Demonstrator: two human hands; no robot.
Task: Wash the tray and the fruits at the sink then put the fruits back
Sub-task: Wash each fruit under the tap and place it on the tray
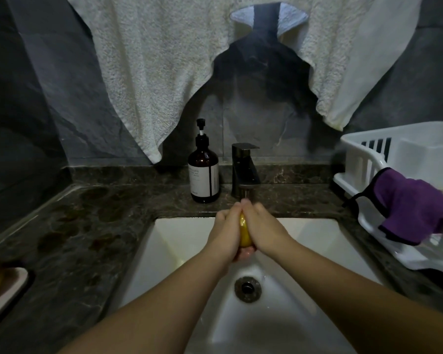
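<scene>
Clasping a yellow fruit (245,232), left hand (225,232) and right hand (262,229) sandwich it over the sink (304,233).

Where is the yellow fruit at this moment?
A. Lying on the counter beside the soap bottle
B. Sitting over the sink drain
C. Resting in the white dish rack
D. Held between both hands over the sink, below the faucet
D: the yellow fruit is clasped between the left hand and the right hand, over the white sink just below the faucet.
</scene>
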